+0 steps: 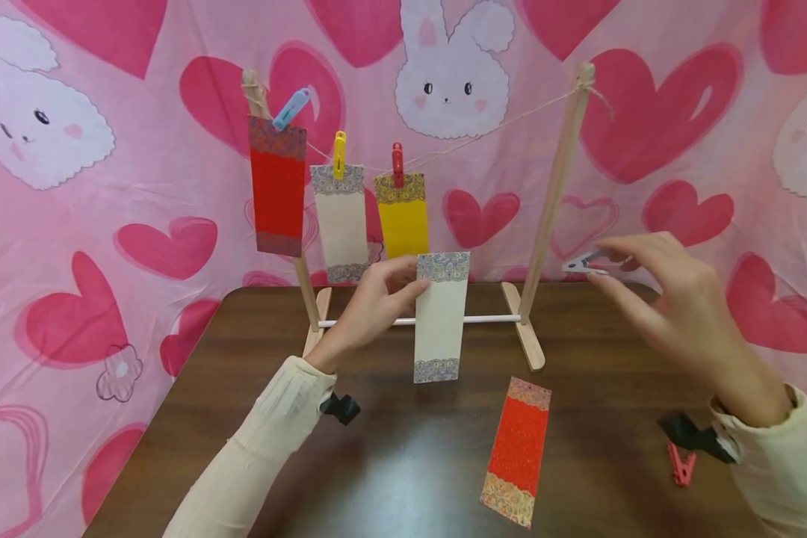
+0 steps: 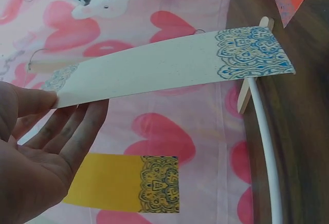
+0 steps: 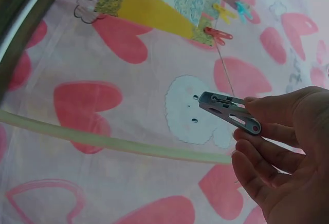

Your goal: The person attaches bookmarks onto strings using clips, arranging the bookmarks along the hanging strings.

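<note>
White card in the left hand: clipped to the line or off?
Off. The left hand pinches the white card near its top; no clip grips its edge.

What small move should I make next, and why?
Probably lift the held white card to the string, right of the clipped yellow card: your left hand pinches it near its top, and your right hand holds a gray clip.

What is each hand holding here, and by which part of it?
The left hand pinches a white card by one long edge, near its upper end; the right hand pinches a gray clothespin by its handle ends.
</note>
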### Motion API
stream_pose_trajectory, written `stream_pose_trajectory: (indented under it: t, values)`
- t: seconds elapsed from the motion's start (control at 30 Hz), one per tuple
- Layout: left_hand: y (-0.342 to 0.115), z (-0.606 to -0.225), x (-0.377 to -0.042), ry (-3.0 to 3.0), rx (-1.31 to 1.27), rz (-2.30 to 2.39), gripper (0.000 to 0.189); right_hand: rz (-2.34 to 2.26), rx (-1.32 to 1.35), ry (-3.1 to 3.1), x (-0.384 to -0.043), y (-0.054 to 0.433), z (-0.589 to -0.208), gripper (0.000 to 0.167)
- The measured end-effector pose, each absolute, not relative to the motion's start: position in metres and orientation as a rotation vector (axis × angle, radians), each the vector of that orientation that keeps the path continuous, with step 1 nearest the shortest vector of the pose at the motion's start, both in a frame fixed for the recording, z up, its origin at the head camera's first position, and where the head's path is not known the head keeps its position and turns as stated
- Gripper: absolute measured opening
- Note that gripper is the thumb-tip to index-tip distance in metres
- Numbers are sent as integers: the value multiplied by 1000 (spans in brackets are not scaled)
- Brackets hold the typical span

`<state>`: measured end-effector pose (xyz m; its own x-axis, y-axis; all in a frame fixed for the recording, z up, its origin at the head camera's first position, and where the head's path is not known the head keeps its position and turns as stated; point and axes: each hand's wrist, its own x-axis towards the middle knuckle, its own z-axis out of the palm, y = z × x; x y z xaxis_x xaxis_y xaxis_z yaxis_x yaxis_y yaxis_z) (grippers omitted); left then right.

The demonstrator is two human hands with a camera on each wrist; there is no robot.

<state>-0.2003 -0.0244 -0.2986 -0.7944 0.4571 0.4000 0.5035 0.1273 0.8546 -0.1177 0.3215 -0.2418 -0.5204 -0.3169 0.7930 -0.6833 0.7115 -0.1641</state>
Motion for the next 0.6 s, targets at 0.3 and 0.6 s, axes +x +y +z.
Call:
stream_pose_trajectory:
  t: [0.3, 0.6]
  values:
    - [-17, -287, -218, -2333, -916, -1797, 31, 586, 755, -2114, -128, 315, -227, 73]
    - [-7, -275, -240, -2266, -950, -1834, 34, 533, 751, -2145, -141, 309, -204, 35]
